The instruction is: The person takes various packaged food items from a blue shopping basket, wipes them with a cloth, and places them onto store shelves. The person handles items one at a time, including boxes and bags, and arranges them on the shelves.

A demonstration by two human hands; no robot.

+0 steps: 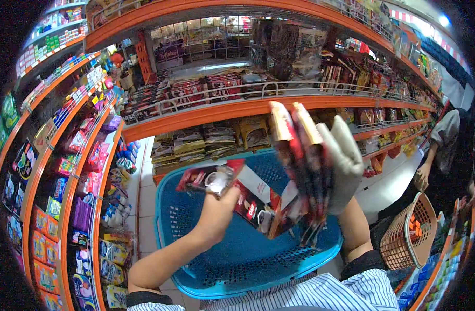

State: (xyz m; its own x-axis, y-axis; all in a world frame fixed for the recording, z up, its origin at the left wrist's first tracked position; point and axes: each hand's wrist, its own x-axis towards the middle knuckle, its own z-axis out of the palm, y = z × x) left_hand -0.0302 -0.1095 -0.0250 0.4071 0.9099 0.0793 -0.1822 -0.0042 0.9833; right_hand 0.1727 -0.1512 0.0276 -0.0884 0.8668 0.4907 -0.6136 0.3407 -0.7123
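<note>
A dark red and black sachet (212, 180) printed with a white cup is gripped in my left hand (218, 214), above a blue plastic shopping basket (206, 289). From it a folded strip of similar sachets (257, 212) hangs across the basket's opening. My right hand (340, 175), in what looks like a pale glove, is raised over the basket's right side. It holds a blurred upright bundle of red and dark packets (299, 155) with cream-coloured ends. The bundle's lower end overlaps the strip, and whether they join cannot be told.
An orange-edged shelf (222, 114) of coffee packets spans the front, with stacked packets (206, 144) below. Orange-edged shelves (64, 186) of packaged goods line the left. At right, another person's hand (422, 177) is near a tan plastic basket (391, 243) holding orange items.
</note>
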